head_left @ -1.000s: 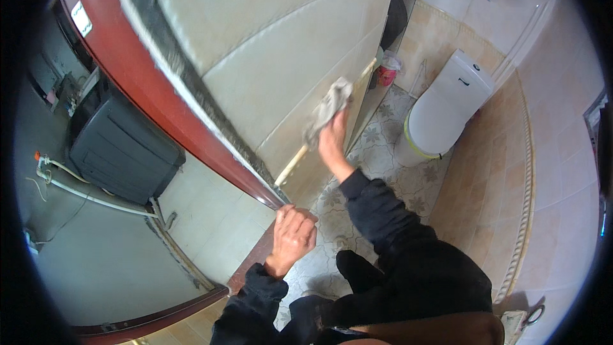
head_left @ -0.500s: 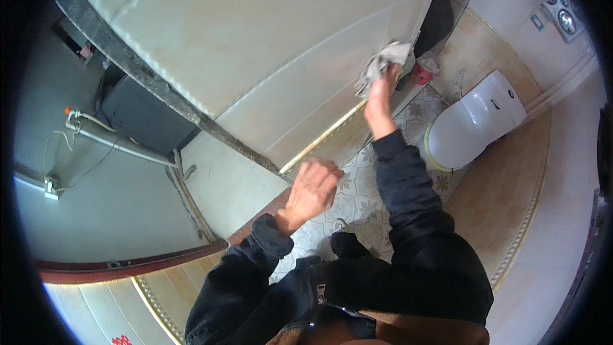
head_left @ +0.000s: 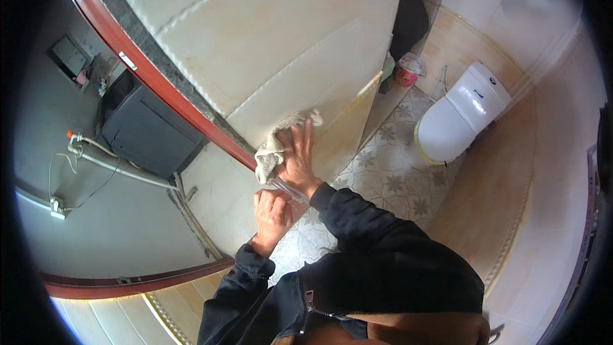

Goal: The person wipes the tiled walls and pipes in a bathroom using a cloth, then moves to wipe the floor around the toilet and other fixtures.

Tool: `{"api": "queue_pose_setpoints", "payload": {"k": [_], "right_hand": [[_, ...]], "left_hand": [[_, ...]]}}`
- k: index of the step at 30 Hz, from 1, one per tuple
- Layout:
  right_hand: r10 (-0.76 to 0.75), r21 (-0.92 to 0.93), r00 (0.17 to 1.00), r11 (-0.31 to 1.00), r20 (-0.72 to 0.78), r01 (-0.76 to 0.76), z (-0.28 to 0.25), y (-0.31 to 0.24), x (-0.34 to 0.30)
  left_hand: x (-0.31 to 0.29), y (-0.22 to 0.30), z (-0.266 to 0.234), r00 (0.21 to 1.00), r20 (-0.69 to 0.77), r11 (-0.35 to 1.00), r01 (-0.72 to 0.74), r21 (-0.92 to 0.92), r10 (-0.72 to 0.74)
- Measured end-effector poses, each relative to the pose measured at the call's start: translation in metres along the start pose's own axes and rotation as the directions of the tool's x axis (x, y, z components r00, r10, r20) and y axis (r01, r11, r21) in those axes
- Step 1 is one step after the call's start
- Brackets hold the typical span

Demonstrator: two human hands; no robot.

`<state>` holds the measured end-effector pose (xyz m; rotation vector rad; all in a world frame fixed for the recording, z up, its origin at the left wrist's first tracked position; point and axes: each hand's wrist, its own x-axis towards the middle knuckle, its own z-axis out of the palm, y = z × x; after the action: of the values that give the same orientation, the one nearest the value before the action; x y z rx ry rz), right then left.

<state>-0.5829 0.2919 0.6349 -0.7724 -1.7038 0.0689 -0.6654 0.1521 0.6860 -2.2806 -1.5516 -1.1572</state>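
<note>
A grey-white cloth (head_left: 274, 147) lies against the low part of the beige tiled wall (head_left: 274, 51), close to its near end. My right hand (head_left: 297, 156) presses it there with the fingers spread over it, reaching in from the right. Just below and left of it, my left hand (head_left: 273, 214) is closed, its fingers curled under near the red door frame (head_left: 172, 92). Whatever those fingers might hold is hidden. A clear, shiny strip (head_left: 288, 190) shows between the two hands; I cannot make out what it is.
A white toilet (head_left: 456, 115) stands on the patterned tile floor (head_left: 396, 172) to the right. Beyond the wall's far end sits a red bucket (head_left: 407, 73) with a plastic bag. To the left are a dark cabinet (head_left: 153, 131) and a pale pipe (head_left: 131, 169) along the grey wall.
My right hand has brought the cloth from the wall's far end back to its near end. My left hand has shifted slightly left and down, and the view has turned a little.
</note>
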Motion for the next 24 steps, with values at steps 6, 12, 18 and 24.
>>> {"api": "queue_pose_setpoints", "payload": {"k": [6,12,18,24], "right_hand": [[0.441,0.209,0.891,0.887,-0.113,-0.412,-0.010,0.047,0.051],[0.748,0.321,0.653,0.651,-0.120,-0.687,-0.033,0.220,0.112],[0.827,0.872,0.543,0.155,0.142,-0.464,-0.086,0.291,0.195],[0.341,0.265,0.923,0.920,-0.178,-0.289,-0.070,0.140,0.181]], "left_hand": [[-0.003,0.010,-0.015,1.000,0.022,1.000,0.012,0.015,-0.012],[-0.007,0.017,-0.009,0.995,0.024,0.993,0.092,0.069,-0.094],[0.028,0.038,0.025,0.997,0.064,0.999,0.041,0.031,-0.043],[0.077,0.046,0.036,0.997,-0.073,0.998,-0.028,0.057,0.032]]}}
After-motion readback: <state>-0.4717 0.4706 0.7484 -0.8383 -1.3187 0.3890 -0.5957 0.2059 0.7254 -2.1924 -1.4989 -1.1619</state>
